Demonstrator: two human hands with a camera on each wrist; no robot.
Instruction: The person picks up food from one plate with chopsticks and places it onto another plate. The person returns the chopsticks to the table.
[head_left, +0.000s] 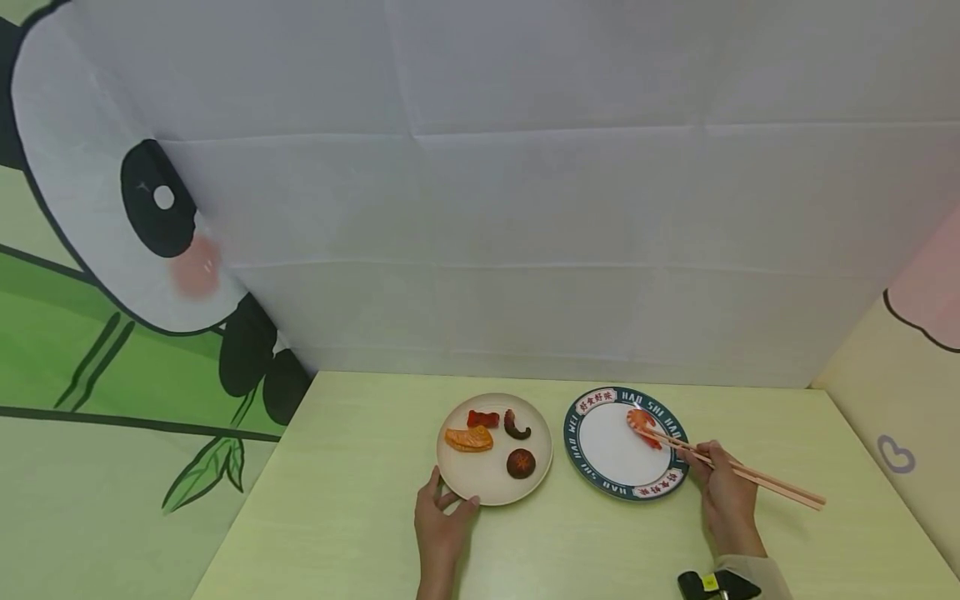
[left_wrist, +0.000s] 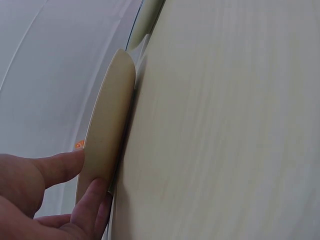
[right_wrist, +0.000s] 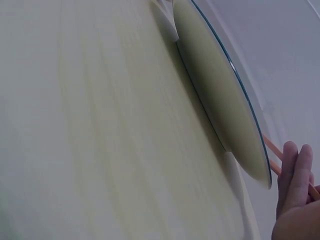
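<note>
My left hand (head_left: 444, 527) holds the lower-left rim of a beige plate (head_left: 495, 492), its thumb and fingers spread along the edge. In the left wrist view the fingers (left_wrist: 90, 207) touch the plate's outer side. On the plate lie an orange piece (head_left: 468, 439), a red piece (head_left: 483, 419), a dark curved piece (head_left: 516, 427) and a brown mushroom cap (head_left: 521, 463). With my right hand (head_left: 726, 493) I grip a pair of chopsticks (head_left: 780, 485). Their tips meet a shrimp (head_left: 642, 422) over the white plate with a patterned blue-green rim (head_left: 585, 468); whether it is lifted I cannot tell.
Both plates stand side by side on a pale yellow-green table (head_left: 360, 467). A white cloth backdrop (head_left: 525, 208) rises behind its back edge, with a printed cartoon face at left. A black device with a yellow label (head_left: 708, 583) is at my right wrist.
</note>
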